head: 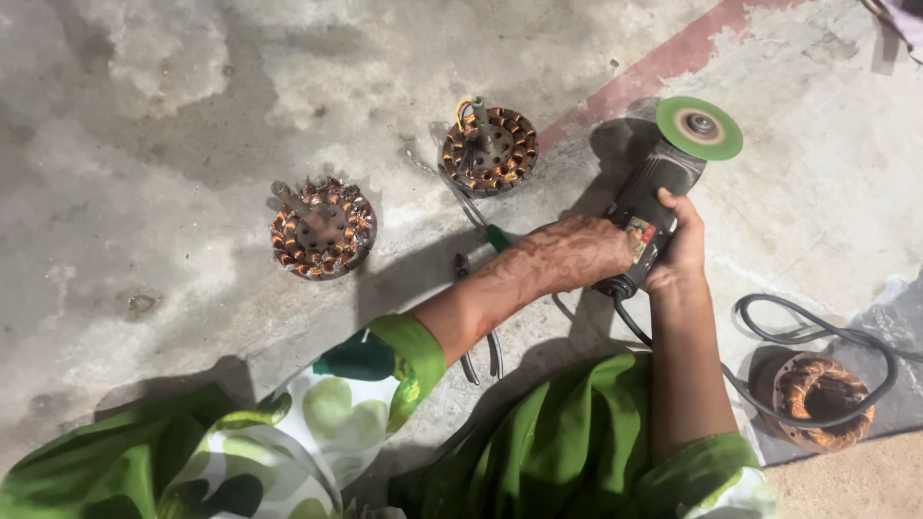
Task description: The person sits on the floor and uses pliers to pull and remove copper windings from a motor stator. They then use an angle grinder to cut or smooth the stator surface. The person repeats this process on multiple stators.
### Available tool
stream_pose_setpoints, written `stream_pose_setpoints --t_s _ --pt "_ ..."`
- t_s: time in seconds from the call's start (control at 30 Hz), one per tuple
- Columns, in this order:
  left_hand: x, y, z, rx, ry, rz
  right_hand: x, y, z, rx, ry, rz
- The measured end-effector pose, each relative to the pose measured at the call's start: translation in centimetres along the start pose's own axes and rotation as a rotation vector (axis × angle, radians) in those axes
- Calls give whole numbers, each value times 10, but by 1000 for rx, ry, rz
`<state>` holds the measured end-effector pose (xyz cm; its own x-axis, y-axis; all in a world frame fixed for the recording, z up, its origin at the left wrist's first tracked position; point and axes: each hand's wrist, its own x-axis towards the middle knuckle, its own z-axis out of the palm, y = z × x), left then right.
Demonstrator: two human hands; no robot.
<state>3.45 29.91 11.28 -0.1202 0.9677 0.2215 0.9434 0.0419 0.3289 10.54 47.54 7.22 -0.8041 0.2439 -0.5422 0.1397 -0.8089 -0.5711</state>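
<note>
A view from above of a person sitting on a worn grey concrete floor (144, 115), wearing green and white patterned clothing with green sleeves.

On the left, a round motor stator (322, 229) wound with copper wire lies flat on the floor, a short metal shaft sticking up from its middle. Further right and farther away lies a second copper-wound stator (489, 150), also with a shaft, and with coloured wires rising from its top.

Near the middle, a pair of pliers (481, 351) with dark handles lies on the floor, partly hidden under the person's left forearm. Just beside it, the green handle of another tool (498, 237) peeks out from behind the hand (the rest is hidden).

The left hand (572, 255), patterned with henna, lies over the rear of a dark angle grinder (649, 216), fingers curled around its body. The right hand (681, 252) grips the same grinder from the right side, fingers wrapped onto its housing. The grinder rests on the floor right of centre, pointing away from the person, its green disc (699, 128) at the far end, facing up.

A black power cable (817, 332) runs from the grinder's rear and loops to the right, crossing over a rusty brown ring-shaped coil (824, 389) that lies on the floor at the near right.
</note>
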Motion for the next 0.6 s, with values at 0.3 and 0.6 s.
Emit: stream_pose_setpoints --t_s 0.3,0.6 --pt "-27 20 62 206 72 -1 -56 11 4 -339 568 -651" --pt "-120 35 28 -189 -138 -397 -73 69 84 -1248 38 -684"
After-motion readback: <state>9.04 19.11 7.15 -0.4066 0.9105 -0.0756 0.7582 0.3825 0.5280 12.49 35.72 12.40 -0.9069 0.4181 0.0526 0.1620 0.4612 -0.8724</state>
